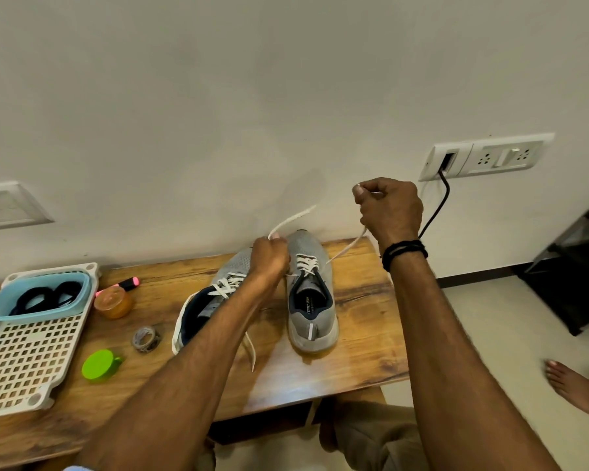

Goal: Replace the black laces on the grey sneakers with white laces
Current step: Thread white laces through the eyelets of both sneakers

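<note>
Grey sneaker stands upright on the wooden table, threaded with a white lace. Just left of its toe, the left hand clenches one lace end. Above and to its right, the right hand pinches the other end. Yellow insole lettering is too small to read. To its left, a forearm half hides the second sneaker. Far left, black laces lie in a blue tub.

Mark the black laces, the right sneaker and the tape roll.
black laces (68, 285), head view, top of right coil
right sneaker (300, 321), head view, grey heel
tape roll (147, 348), head view, near side wall
</note>
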A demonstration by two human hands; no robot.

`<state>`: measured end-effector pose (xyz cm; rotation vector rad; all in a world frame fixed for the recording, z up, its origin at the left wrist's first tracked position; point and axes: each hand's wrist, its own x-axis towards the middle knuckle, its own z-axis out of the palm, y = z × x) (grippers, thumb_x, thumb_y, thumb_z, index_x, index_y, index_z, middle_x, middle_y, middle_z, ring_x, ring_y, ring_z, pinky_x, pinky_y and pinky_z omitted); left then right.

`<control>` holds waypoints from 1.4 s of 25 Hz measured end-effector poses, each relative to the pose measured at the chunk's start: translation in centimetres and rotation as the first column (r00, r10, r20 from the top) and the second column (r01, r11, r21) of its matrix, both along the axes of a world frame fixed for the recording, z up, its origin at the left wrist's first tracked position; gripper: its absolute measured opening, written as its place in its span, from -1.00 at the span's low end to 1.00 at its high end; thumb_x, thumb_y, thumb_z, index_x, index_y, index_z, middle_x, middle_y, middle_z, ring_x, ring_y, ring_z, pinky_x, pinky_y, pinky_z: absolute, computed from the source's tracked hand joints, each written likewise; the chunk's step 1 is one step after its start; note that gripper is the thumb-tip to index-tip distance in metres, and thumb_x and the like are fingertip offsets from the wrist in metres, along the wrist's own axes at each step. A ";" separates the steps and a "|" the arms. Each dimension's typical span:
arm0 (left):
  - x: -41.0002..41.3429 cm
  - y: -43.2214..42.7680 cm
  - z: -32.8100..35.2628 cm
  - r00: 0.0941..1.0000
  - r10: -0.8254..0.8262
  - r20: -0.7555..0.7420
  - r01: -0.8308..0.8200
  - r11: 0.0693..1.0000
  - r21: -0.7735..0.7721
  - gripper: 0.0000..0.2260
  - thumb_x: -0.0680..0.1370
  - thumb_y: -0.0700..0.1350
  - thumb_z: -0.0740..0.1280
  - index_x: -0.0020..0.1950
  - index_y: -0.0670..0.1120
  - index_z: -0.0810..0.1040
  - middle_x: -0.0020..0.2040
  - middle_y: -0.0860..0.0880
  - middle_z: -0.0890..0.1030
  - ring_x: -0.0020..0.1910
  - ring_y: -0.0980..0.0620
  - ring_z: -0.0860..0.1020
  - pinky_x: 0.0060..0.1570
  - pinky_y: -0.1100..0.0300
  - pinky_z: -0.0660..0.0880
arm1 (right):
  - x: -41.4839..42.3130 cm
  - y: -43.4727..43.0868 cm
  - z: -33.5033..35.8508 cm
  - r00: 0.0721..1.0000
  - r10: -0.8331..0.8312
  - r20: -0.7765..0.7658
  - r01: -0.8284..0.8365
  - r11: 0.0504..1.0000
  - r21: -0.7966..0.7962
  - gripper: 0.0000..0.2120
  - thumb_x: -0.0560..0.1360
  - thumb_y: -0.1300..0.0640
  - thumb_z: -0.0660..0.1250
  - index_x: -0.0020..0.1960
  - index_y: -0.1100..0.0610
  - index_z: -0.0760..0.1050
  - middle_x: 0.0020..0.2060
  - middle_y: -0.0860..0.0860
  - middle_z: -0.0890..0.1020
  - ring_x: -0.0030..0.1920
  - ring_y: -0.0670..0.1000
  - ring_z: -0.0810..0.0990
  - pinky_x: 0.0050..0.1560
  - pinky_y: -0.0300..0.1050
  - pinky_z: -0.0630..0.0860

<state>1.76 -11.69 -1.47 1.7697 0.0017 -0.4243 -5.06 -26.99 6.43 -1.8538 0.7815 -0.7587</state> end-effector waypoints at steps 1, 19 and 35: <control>0.1 0.0 0.0 0.997 -0.070 0.024 0.067 0.992 0.110 -0.80 0.68 -0.17 0.13 0.24 -0.22 0.41 -0.19 -0.09 0.51 -0.31 0.03 0.50 -0.39 0.18 0.47 | -0.2 0.0 0.3 0.997 0.078 -0.003 -0.077 0.995 0.061 -0.94 0.47 0.09 0.49 -0.09 0.07 0.69 -0.23 -0.02 0.69 -0.22 -0.04 0.66 -0.12 -0.04 0.64; 1.3 0.7 0.6 0.822 -0.501 0.271 0.447 0.862 0.239 -0.93 0.52 -0.23 0.44 0.00 -0.13 0.67 -0.11 -0.05 0.69 -0.15 0.00 0.63 -0.09 0.14 0.56 | -0.3 2.0 -4.4 0.700 0.571 -0.429 -0.445 0.818 0.364 -0.79 0.50 0.19 0.45 0.11 0.22 0.59 -0.09 0.14 0.71 -0.15 0.01 0.69 -0.05 -0.09 0.63; 1.8 1.2 -1.2 0.967 -0.100 0.235 0.132 0.983 -0.126 -0.67 0.29 -0.20 0.65 -0.38 -0.06 0.48 -0.29 -0.18 0.61 -0.21 -0.16 0.66 -0.05 -0.13 0.63 | 1.0 2.2 -6.1 0.787 0.603 -0.133 -0.507 0.754 0.418 -0.82 0.62 0.26 0.25 0.12 0.22 0.62 -0.24 0.02 0.63 -0.25 -0.09 0.50 -0.30 -0.26 0.40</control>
